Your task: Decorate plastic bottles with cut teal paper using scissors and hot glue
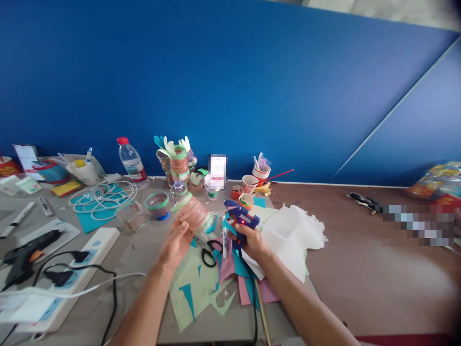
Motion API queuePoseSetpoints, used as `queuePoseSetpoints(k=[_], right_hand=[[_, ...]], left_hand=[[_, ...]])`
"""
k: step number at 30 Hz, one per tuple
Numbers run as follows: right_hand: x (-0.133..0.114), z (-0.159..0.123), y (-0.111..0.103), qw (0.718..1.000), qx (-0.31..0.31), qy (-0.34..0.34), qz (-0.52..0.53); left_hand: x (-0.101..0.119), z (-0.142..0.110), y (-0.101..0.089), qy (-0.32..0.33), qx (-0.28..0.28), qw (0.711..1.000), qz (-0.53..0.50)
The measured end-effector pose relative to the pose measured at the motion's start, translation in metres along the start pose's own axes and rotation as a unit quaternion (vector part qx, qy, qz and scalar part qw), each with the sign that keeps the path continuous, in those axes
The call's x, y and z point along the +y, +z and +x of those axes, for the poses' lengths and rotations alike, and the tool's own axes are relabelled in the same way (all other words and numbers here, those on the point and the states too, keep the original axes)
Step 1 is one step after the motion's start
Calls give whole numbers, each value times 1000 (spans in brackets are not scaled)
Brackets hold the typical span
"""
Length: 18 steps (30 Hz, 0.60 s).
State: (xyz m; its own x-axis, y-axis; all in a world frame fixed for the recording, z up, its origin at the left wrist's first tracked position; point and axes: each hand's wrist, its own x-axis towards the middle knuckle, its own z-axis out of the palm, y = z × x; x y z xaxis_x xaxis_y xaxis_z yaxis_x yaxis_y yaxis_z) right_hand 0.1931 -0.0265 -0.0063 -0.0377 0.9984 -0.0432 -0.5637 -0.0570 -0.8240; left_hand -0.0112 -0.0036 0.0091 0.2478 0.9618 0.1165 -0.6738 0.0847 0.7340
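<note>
My left hand (176, 242) is closed around a plastic bottle piece (193, 212) wrapped in brownish-pink cord with green bands, held tilted above the table. In my right hand (254, 242) is a blue hot glue gun (243, 215), its nozzle pointing left and a red light showing on its side. A small blue piece (227, 224) shows beside the glue gun; whether my fingers touch it cannot be made out. Black-handled scissors (208, 256) and a white marker (225, 242) lie below, among cut coloured paper (192, 293).
A crumpled white sheet (290, 233) lies right of my right hand. Behind stand a similar wrapped bottle (179, 163), a water bottle (132, 161) and paper cups (249, 183). At left are a power strip (88, 264), cables and a black glue gun (25, 262). A blue partition (230, 86) closes the back.
</note>
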Motion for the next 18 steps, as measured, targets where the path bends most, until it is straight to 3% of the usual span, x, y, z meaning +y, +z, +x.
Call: queuePoseSetpoints(k=[4,10,15,18], right_hand=[[-2,-4,-1,999,5,31,-12],[-2,-5,-2,998,-27,24,-57],[6,-2,-6,993,25,-29,-108],[3,-3,-3,995,11,-19,-94]], left_hand=[[0,-1,-1,-9,0,999,-36],[-5,-4,0,-30,-24,999,-28],[-5,-2,3,-29,-23,999,-17],[-7,-1,3,-36,-20,999,-7]])
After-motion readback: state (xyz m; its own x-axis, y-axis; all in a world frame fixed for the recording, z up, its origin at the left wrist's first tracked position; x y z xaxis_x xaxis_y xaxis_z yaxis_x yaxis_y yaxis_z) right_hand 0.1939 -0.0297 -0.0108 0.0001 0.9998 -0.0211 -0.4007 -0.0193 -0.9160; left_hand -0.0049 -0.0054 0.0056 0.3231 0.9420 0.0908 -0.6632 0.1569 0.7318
